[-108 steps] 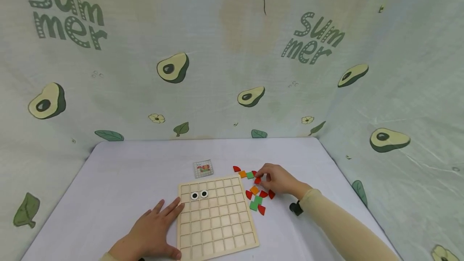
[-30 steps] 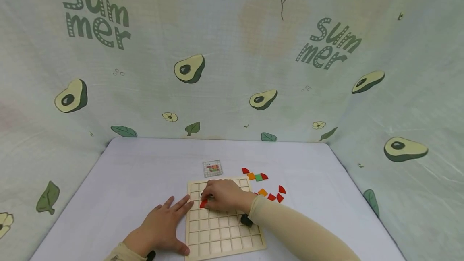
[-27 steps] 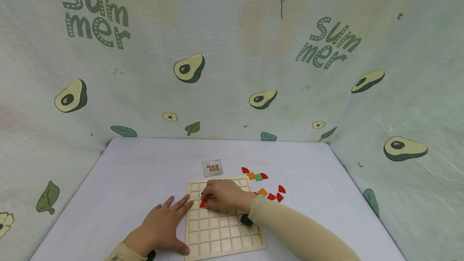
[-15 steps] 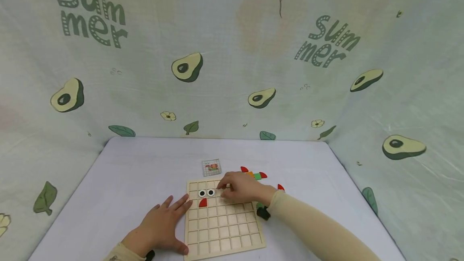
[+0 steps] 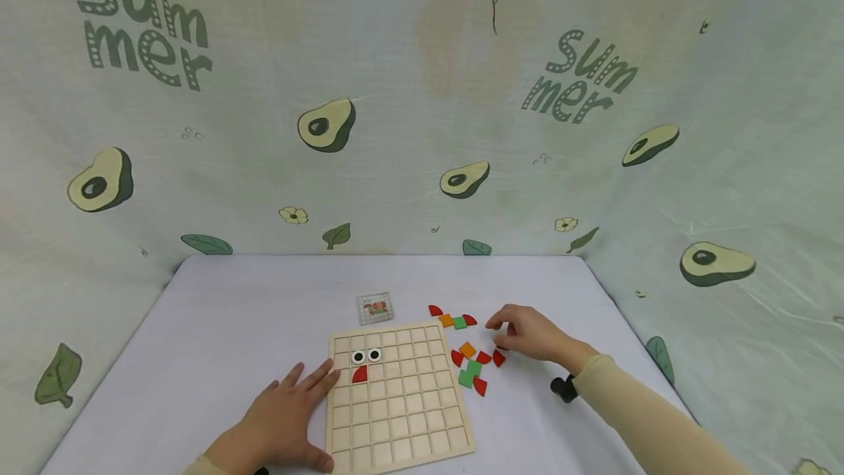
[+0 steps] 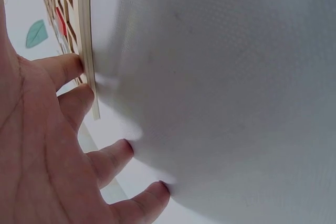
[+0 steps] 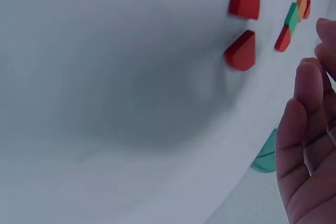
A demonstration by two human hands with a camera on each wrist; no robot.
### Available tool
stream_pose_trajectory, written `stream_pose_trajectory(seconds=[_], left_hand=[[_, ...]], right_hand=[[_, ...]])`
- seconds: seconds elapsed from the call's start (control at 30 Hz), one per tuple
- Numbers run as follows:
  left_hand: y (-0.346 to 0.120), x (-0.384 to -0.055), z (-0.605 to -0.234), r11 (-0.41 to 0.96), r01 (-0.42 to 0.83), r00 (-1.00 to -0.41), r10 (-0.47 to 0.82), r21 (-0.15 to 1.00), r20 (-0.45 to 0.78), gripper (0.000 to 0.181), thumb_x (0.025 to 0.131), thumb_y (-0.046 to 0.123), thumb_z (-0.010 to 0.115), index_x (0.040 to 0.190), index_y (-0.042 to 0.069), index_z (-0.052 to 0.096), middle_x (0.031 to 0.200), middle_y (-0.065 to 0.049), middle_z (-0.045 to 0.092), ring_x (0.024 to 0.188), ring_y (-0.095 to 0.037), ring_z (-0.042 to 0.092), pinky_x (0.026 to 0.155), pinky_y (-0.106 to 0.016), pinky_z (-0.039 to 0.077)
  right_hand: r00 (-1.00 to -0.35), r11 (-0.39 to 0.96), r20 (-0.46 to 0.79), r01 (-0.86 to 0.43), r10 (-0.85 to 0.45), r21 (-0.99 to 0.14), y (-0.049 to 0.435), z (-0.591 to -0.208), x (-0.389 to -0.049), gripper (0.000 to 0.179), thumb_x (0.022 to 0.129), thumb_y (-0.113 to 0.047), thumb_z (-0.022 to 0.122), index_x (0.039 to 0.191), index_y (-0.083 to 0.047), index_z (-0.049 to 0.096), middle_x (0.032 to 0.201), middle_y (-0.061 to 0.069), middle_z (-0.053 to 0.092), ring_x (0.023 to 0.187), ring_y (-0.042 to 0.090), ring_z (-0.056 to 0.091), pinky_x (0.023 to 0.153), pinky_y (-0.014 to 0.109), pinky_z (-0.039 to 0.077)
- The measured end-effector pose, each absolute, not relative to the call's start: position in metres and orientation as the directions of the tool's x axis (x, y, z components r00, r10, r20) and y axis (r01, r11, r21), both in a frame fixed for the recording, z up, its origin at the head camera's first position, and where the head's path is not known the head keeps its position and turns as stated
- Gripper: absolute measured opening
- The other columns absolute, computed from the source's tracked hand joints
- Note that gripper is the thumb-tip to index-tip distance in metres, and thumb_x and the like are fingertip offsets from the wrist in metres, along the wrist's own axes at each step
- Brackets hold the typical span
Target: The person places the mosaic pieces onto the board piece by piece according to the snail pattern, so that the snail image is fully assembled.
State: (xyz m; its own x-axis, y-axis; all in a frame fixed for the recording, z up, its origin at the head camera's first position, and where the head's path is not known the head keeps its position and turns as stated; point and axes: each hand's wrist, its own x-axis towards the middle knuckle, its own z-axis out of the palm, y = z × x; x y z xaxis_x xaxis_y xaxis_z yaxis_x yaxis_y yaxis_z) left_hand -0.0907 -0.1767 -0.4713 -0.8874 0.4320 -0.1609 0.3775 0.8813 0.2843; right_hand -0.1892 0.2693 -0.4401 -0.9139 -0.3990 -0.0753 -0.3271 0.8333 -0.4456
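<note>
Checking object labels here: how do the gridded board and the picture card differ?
Size: the gridded board is much larger than the picture card. Look: the board is pale wood-coloured, with two eye pieces and a red piece in its cells; the card bears a coloured picture. Contact: the left hand touches the board, no hand the card. Both show grid lines and lie on the table.

Long beige sleeves (image 5: pixel 649 405); small black wrist-worn camera (image 5: pixel 564 388)

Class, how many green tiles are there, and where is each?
3. One green tile lies between an orange tile and a red tile; right of the board lie a second and, lower in the head view, a third green tile. The right hand may hide others.
</note>
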Motion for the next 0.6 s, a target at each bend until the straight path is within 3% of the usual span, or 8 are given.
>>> stream_pose_trajectory(seconds=[0.23, 0.6], left_hand=[[-0.177, -0.09, -0.475, 0.884, 0.374, -0.89, 0.427, 0.281, -0.159, 0.13, 0.044, 0.086, 0.073, 0.15, 0.017, 0.046, 0.159, -0.001, 0.035, 0.137, -0.052, 0.033, 0.094, -0.075, 0.036], [-0.176, -0.092, -0.477, 0.889, 0.372, -0.89, 0.424, 0.267, -0.171, 0.129, 0.045, 0.085, 0.074, 0.151, 0.018, 0.046, 0.159, 0.001, 0.034, 0.138, -0.05, 0.033, 0.095, -0.074, 0.037]], right_hand=[[-0.924, 0.853, -0.079, -0.309, -0.374, -0.421, 0.288, -0.455, -0.186, 0.031, 0.086, -0.014, 0.079, 0.116, -0.014, 0.073, 0.102, -0.005, 0.062, 0.078, 0.013, 0.053, 0.069, 0.026, 0.05], [-0.942, 0.881, -0.062, -0.286, -0.331, -0.376, 0.288, -0.473, -0.188, 0.024, 0.084, -0.014, 0.079, 0.107, -0.018, 0.074, 0.087, -0.01, 0.057, 0.081, 0.013, 0.053, 0.07, 0.028, 0.05]])
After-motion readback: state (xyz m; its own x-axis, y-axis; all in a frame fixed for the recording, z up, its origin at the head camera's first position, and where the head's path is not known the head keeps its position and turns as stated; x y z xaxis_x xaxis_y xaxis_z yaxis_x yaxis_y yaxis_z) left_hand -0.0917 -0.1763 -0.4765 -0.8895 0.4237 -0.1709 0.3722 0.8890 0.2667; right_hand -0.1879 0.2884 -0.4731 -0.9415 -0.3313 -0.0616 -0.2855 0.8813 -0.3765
